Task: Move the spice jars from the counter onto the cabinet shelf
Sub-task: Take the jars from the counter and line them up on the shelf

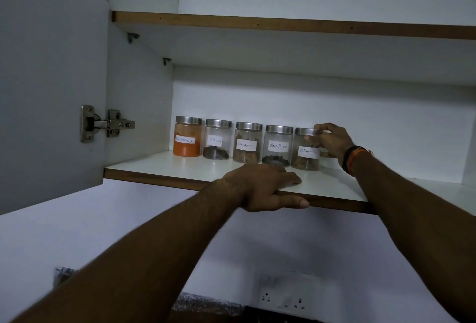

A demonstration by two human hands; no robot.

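While my left hand (260,186) lies flat on the shelf (159,165) edge, my right hand (332,141) cups the jar (305,150) at three o'clock.

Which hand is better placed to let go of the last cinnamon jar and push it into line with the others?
The right hand: its fingers already touch the rightmost cinnamon jar. The left hand rests flat on the shelf edge.

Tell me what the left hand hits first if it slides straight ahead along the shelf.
Probably the Black Pepper jar: the left hand lies flat on the shelf edge, fingers aimed toward that jar's base. The gap between them is hard to judge.
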